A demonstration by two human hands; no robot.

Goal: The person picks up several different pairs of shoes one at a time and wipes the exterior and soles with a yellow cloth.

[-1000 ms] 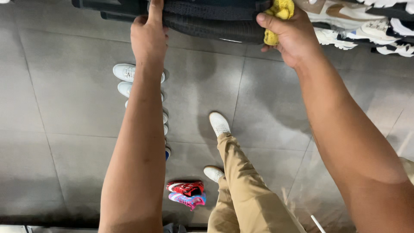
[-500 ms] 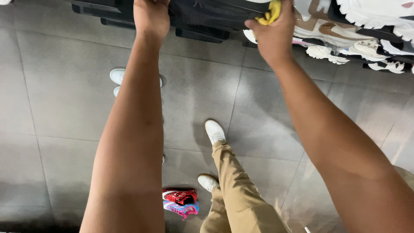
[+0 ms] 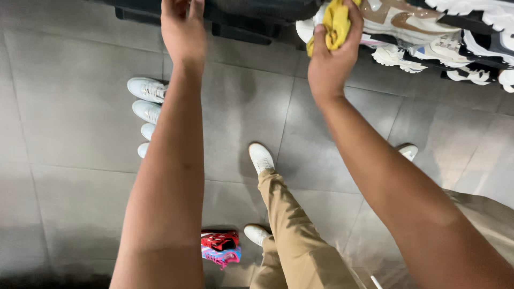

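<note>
At the top edge of the head view, a dark display shelf (image 3: 241,24) runs across the frame above a grey tiled floor (image 3: 69,107). The left hand (image 3: 183,29) reaches up to the shelf's front edge; its fingers pass out of frame at the top, so I cannot tell whether they are spread or closed on anything. The right hand (image 3: 331,56) is closed around a yellow cloth (image 3: 333,24), fingers and thumb bunched tight on it, the cloth pressed against a white and tan sneaker (image 3: 399,21) standing on the shelf toward its right end. More white chunky sneakers (image 3: 471,40) sit along the shelf to the right corner.

Below, on the floor, a row of white shoes (image 3: 147,101) lies just left of the left forearm, partly hidden by it. A red and pink pair of shoes (image 3: 220,247) lies near the bottom edge. The person's own legs in tan trousers (image 3: 289,225) and white shoes (image 3: 261,158) stand between the two arms.
</note>
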